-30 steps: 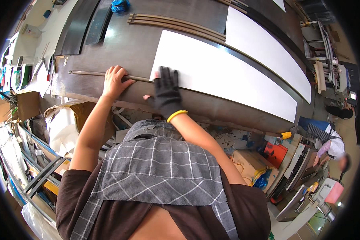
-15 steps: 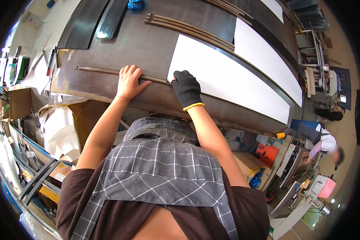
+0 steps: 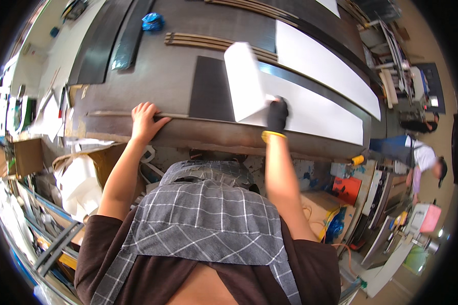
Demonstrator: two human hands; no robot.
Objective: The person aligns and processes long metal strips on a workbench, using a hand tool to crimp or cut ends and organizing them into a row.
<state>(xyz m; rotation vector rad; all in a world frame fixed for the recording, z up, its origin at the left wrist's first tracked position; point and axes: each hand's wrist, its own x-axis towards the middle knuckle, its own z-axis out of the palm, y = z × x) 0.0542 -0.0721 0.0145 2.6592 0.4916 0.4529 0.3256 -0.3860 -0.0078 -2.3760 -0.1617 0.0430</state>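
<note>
My right hand point(image 3: 278, 116), in a black glove with a yellow cuff, pinches the near left part of a white sheet point(image 3: 315, 108). The sheet's left end is lifted and folded back on itself, blurred by motion. A dark flat panel point(image 3: 208, 86) shows where the white is raised. Bare and spread, my left hand point(image 3: 145, 122) lies over a thin brown strip point(image 3: 114, 114) along the table's near edge, thumb pointing right. The strip's right end meets the dark panel's near left corner.
Several brown strips point(image 3: 198, 40) and another white sheet point(image 3: 320, 56) lie farther back on the dark table point(image 3: 163, 76). Black panels point(image 3: 99, 46) and a blue crumpled bundle point(image 3: 152, 22) are at far left. A co-worker point(image 3: 423, 155) stands at right, near a machine.
My right hand has moved right, lifting and folding back the white sheet's left end and baring the dark panel. My left hand stays on the strip; the view has shifted slightly.
</note>
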